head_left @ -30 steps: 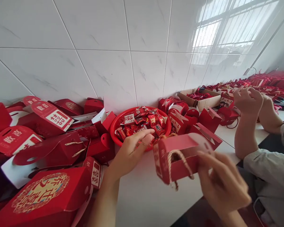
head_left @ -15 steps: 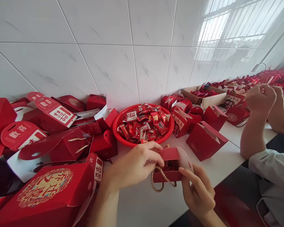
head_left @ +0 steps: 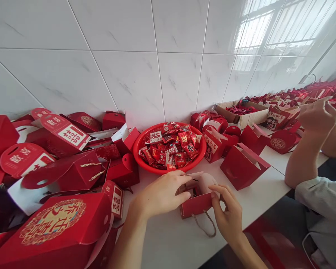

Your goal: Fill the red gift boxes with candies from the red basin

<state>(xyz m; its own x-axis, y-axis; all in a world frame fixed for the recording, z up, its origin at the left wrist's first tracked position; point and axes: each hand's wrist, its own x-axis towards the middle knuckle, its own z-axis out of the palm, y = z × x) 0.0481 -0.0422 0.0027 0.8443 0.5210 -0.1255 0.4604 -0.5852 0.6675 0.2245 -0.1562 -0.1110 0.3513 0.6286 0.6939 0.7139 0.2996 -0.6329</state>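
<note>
A small red paper gift box (head_left: 195, 206) stands on the white table with its top open, and something dark red shows inside it. My left hand (head_left: 161, 194) is closed on its left side, thumb at the front edge and fingers at the back flap. At the right end, my right hand (head_left: 229, 213) pinches the rounded pale side flap near the front corner. A twisted cord handle (head_left: 211, 234) hangs down the front of the box. Just behind it sits a red plastic basket (head_left: 136, 154) heaped with red-wrapped candies (head_left: 172, 147).
Red gift boxes (head_left: 67, 220) pile up along the left. Two open red boxes (head_left: 242, 168) stand to the right. Further back is a cardboard carton (head_left: 250, 120) of ribbons. A co-worker's arms (head_left: 308, 149) rest at the table's right edge, near the tiled wall (head_left: 123, 78).
My right hand has moved up and left to the side flap. My left fingers have left the cord, which now hangs forward. The back flap tilts further back. The co-worker's hands shifted right.
</note>
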